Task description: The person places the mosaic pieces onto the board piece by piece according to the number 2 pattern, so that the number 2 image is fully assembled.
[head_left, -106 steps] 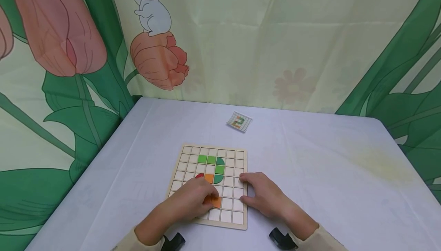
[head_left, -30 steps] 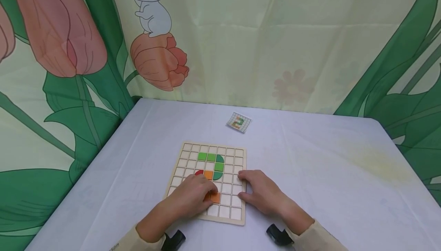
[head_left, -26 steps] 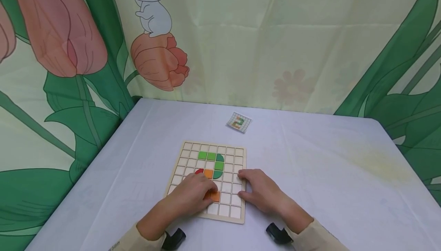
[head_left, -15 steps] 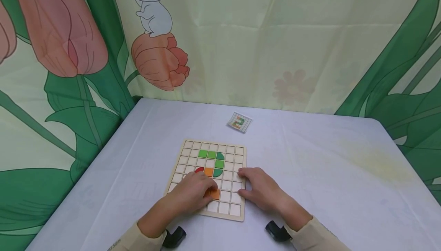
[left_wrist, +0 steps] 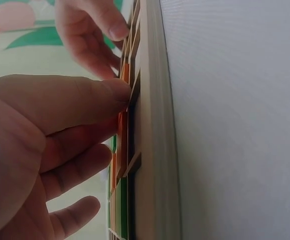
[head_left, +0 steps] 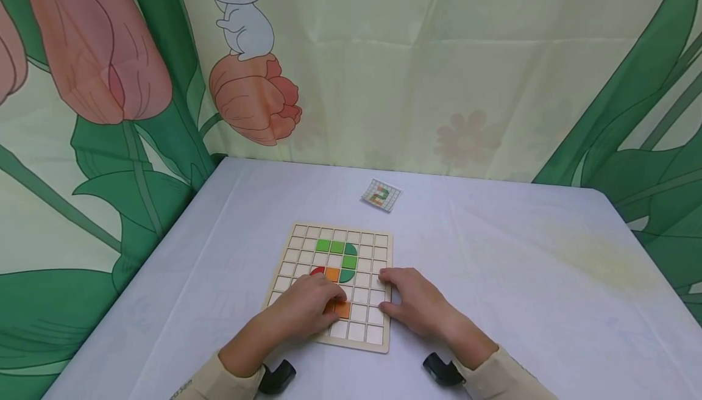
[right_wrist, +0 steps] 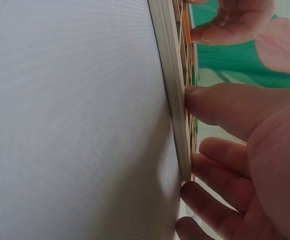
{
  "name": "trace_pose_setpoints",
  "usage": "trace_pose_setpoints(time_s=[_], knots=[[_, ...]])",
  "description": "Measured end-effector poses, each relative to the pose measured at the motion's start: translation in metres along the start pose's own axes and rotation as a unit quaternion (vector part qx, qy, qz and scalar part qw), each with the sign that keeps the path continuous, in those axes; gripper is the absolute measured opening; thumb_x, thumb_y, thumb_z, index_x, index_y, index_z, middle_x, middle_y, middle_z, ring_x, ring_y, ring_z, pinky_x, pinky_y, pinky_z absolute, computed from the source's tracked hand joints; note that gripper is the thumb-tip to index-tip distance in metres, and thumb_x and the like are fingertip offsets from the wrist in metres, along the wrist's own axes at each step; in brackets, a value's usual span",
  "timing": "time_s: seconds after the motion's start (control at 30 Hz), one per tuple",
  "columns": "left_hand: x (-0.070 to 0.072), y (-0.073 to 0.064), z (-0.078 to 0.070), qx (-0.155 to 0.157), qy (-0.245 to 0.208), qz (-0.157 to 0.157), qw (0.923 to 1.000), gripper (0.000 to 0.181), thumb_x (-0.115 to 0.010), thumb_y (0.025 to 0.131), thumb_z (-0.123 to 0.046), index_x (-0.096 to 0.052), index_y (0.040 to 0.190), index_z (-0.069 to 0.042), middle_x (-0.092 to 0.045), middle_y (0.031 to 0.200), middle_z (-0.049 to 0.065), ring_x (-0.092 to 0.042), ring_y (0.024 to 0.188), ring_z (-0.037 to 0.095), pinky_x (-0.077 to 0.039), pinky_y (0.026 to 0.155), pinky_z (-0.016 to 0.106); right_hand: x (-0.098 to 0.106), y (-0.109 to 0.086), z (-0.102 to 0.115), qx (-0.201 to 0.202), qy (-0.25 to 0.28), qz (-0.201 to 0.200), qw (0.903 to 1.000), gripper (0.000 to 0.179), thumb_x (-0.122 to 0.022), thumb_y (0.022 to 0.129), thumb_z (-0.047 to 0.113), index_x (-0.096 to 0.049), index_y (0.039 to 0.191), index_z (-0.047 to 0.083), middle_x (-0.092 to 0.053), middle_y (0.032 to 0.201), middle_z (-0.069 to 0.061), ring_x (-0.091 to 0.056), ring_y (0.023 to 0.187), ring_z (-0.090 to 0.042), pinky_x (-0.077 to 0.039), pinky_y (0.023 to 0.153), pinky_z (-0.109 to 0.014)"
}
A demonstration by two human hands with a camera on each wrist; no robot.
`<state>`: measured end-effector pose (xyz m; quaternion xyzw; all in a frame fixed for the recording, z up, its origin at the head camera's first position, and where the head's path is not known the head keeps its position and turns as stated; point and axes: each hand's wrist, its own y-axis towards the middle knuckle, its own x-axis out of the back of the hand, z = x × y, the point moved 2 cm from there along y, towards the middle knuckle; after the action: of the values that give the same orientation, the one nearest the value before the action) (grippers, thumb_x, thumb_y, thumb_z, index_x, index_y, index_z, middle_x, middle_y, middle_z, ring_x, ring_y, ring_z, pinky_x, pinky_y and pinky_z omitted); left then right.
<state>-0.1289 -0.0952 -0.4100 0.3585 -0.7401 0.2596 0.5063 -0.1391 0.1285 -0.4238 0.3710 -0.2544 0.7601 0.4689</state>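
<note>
A square wooden grid board (head_left: 359, 347) lies on the table. On it, three light green square tiles (head_left: 323, 246), dark green rounded tiles (head_left: 347, 275), a partly covered red tile (head_left: 317, 271) and an orange square (head_left: 331, 274) trace a curve. My left hand (head_left: 301, 307) reaches over the lower left, thumb and index finger pinching at an orange tile (head_left: 342, 310) in the lower rows; its palm hides the cells below. In the left wrist view the thumb (left_wrist: 116, 95) presses at the orange pieces. My right hand (head_left: 419, 302) rests thumb and fingers on the board's right edge.
A small card (head_left: 381, 196) printed with a grid and coloured pattern lies behind the board. White cloth covers the table (head_left: 493, 253). A printed curtain with tulips (head_left: 99, 52) hangs at the back. Black wrist cameras (head_left: 276, 377) sit at both cuffs.
The board has slid slightly away from me, both hands moving with it, while the card stays put. Over the last half second hardly anything differs.
</note>
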Motion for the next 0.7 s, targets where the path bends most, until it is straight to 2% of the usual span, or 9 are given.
trace_pose_setpoints(time_s=[0.23,0.5,0.7], knots=[[0.000,-0.001,0.002,0.015,-0.020,0.003,0.9997,0.021,-0.081,0.084,-0.018,-0.074,0.104,-0.016,-0.065,0.096,-0.011,-0.055,0.089,0.010,-0.049,0.084,0.033,0.000,-0.001,0.000,0.002,-0.001,-0.004,1.0000,0.044,-0.077,0.087,0.015,-0.062,0.126,0.001,-0.059,0.134,-0.013,-0.049,0.129,-0.034,-0.037,0.108,-0.049],[0.002,-0.004,0.007,0.015,-0.043,-0.004,0.9990,0.023,-0.079,0.085,-0.018,-0.074,0.107,-0.014,-0.065,0.101,-0.010,-0.056,0.095,0.012,-0.048,0.088,0.035,0.000,-0.001,0.000,-0.008,0.001,-0.001,1.0000,0.046,-0.076,0.088,0.016,-0.061,0.129,0.001,-0.057,0.137,-0.012,-0.048,0.130,-0.033,-0.037,0.109,-0.049],[0.009,-0.004,0.013,0.056,-0.065,-0.032,0.9958,0.029,-0.075,0.089,-0.020,-0.071,0.117,-0.011,-0.067,0.110,-0.004,-0.057,0.106,0.018,-0.048,0.093,0.040,0.001,-0.004,-0.003,-0.010,0.003,-0.009,0.9999,0.050,-0.076,0.087,0.018,-0.061,0.131,0.000,-0.056,0.139,-0.012,-0.047,0.132,-0.032,-0.036,0.109,-0.048]])
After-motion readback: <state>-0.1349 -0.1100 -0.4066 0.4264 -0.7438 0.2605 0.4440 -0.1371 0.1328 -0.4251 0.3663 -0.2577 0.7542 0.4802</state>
